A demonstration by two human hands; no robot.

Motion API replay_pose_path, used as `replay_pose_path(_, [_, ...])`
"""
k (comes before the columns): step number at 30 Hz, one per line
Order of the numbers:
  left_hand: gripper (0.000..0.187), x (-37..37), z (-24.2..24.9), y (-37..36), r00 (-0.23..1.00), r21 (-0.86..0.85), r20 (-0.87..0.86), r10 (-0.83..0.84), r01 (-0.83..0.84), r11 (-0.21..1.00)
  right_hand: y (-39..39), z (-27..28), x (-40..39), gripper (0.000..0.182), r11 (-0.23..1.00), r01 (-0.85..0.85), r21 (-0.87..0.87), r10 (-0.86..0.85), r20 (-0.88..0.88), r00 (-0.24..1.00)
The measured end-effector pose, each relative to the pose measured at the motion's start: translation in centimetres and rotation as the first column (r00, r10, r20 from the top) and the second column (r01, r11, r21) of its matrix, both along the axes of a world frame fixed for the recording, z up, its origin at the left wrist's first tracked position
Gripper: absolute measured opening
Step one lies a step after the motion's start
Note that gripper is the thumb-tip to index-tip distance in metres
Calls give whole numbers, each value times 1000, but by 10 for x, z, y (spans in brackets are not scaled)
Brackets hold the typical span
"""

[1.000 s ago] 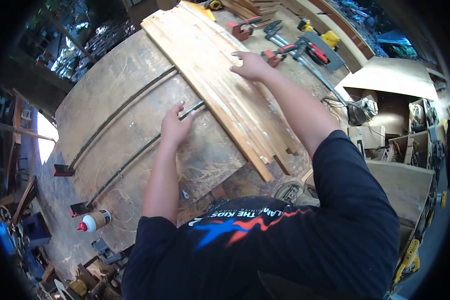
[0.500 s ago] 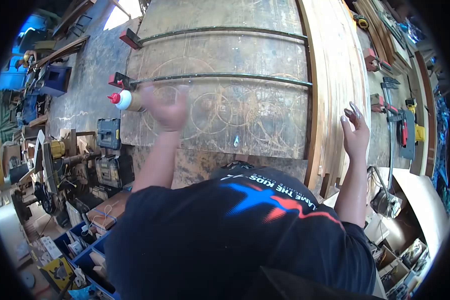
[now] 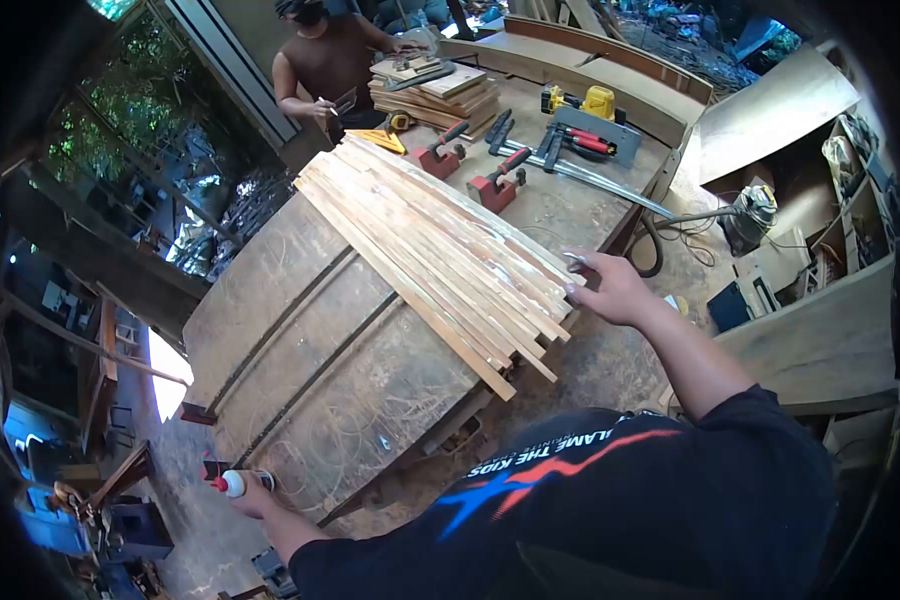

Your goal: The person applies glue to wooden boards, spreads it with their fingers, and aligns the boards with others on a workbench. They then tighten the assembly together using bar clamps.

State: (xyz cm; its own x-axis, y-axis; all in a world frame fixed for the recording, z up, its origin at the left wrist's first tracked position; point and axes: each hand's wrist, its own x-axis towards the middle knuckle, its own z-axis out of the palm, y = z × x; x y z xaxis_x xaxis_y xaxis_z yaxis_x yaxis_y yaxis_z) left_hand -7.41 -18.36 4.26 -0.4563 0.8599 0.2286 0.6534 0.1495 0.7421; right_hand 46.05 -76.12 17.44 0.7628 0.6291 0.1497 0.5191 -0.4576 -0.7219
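Observation:
A glue bottle (image 3: 234, 484) with a white top and red cap is in my left hand (image 3: 253, 500), by the near left edge of the workbench. That hand's fingers are wrapped around the bottle's body. On the right, my right hand (image 3: 612, 290) hovers at the near right end of a row of wooden strips (image 3: 440, 250), thumb and fingers apart. Its fingertips look wet and shiny. The strips lie side by side across two long bar clamps (image 3: 315, 350), and whitish smears show on some of them.
Red-headed clamps (image 3: 495, 190) stand beyond the strips, near yellow-and-black power tools (image 3: 595, 102). A person (image 3: 335, 70) stands at the far end beside a stack of boards (image 3: 435, 90). A hose runs to a shop vacuum (image 3: 750, 215) on the right.
My left hand has reached the glue bottle and closed around it. The view has swung toward the right, bringing the far end and the other person into sight.

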Motion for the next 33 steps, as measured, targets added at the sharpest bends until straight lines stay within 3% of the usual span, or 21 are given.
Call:
replay_pose_path(1, [83,19,4,-5,994,33,-68,80,-78,996,-21,-3,2,61,1000,20,0,-20,7,1000])
replay_pose_path(3, [83,61,24,-19,972,215,-4,-234,229,949,-58,-12,5,64,998,67,14,-67,12,998])
replay_pose_path(5, [84,123,57,-51,863,418,-51,-502,475,774,-73,1,1,65,995,99,-5,-99,-15,995])
replay_pose_path(6, [80,154,61,-59,856,406,-138,-499,508,759,-77,4,-6,66,993,112,-26,-113,-41,993])
replay_pose_path(7, [78,189,72,-76,560,471,130,-818,691,548,-74,4,-7,67,997,70,23,-69,-50,996])
replay_pose_path(8, [75,231,95,-119,529,421,115,-841,741,524,-65,8,-12,73,997,18,74,-14,-64,998])
replay_pose_path(9, [71,266,107,-151,395,471,69,-916,797,378,-56,10,-12,83,999,-25,30,27,-89,996])
replay_pose_path(10, [65,297,114,-175,262,405,24,-965,880,249,-42,10,-14,96,988,-65,141,83,-130,988])
replay_pose_path(11, [59,329,135,-216,166,341,-59,-984,930,137,-29,9,-13,110,992,-79,97,88,-93,992])
replay_pose_path(13, [68,390,138,-260,-216,314,94,-972,933,-177,0,7,-9,118,982,-109,151,81,177,981])
replay_pose_path(14, [73,412,150,-290,-283,247,224,-933,942,-227,9,5,-8,122,977,-119,179,60,303,951])
replay_pose_path(16, [81,449,142,-323,-313,229,17,-950,926,-301,22,4,2,127,970,-87,226,-1,364,931])
replay_pose_path(17, [82,465,144,-344,-398,269,136,-907,896,-353,26,1,6,129,967,-77,243,-26,393,919])
replay_pose_path(20, [79,500,143,-379,-523,259,109,-845,836,-484,13,-13,27,131,978,31,205,-76,216,973])
replay_pose_path(21, [84,511,134,-388,-536,276,162,-829,831,-484,5,-11,32,133,982,65,179,-89,128,988])
replay_pose_path(23, [102,523,129,-394,-528,179,231,-817,848,-498,-3,-26,57,135,975,77,210,-126,229,965])
replay_pose_path(27, [97,534,129,-388,-407,126,188,-894,912,-389,-15,-56,130,140,985,140,105,-164,265,950])
replay_pose_path(28, [91,533,122,-381,-323,115,181,-929,945,-307,-12,-60,153,140,945,233,231,-262,103,960])
replay_pose_path(29, [79,531,103,-367,-225,123,166,-960,971,-206,-11,-69,182,140,941,254,222,-265,18,964])
replay_pose_path(31, [60,512,66,-348,41,199,375,-926,972,123,-8,-69,219,138,938,279,204,-282,-18,959])
replay_pose_path(33, [51,471,28,-328,239,208,369,-898,921,330,-1,-86,268,137,937,313,154,-312,-32,950])
